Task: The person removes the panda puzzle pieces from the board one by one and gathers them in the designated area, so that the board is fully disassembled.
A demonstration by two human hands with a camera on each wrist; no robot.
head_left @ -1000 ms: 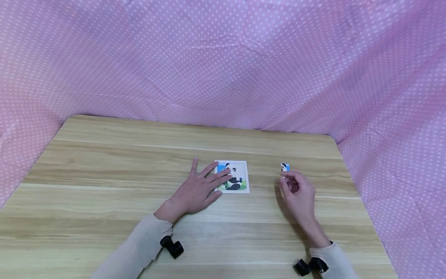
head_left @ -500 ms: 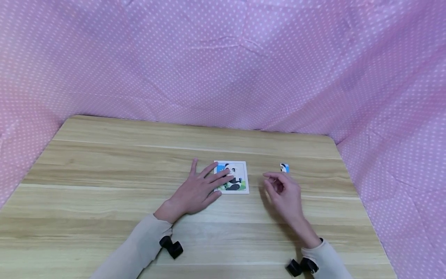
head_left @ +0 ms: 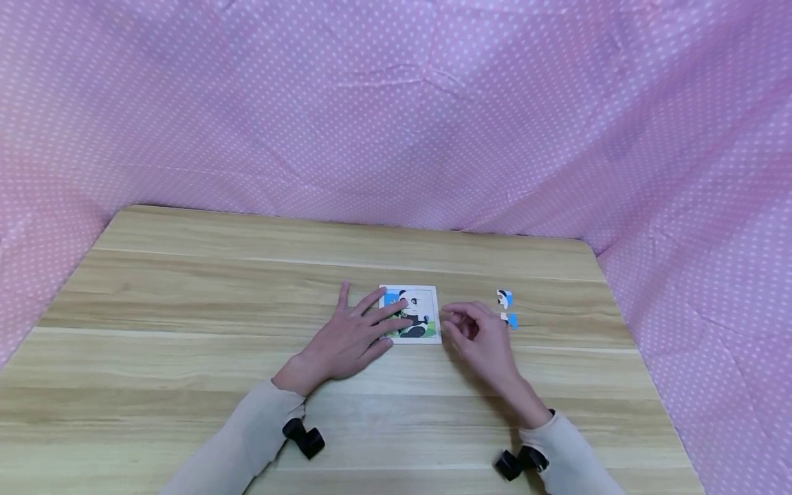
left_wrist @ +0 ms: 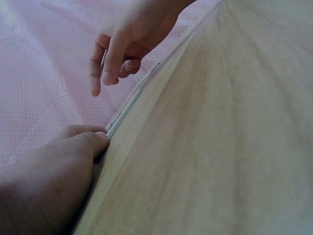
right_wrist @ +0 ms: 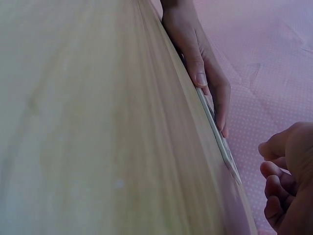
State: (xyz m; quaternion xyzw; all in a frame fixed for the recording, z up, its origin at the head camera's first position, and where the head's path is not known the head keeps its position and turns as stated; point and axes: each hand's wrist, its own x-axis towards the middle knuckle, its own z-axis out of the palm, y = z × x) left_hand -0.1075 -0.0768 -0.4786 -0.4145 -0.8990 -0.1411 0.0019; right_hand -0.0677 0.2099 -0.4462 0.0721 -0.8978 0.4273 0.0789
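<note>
A square panda jigsaw puzzle in a white frame lies flat on the table, its upper right part pale. My left hand rests across the puzzle's left side with fingers spread, covering part of the picture. Beside the puzzle's right edge hovers my right hand, its fingers loosely bent and no object visible between them. In the left wrist view the right hand is above the puzzle's thin edge. Two loose puzzle pieces, an upper one and a lower one, lie right of the puzzle.
The wooden table extends around the hands on every side. A pink polka-dot cloth hangs behind it and along its sides. Black wrist devices, such as the left one, sit at both beige cuffs.
My right hand has moved left from the loose pieces to the puzzle's right edge, uncovering the lower piece. My left hand has stayed in place on the puzzle.
</note>
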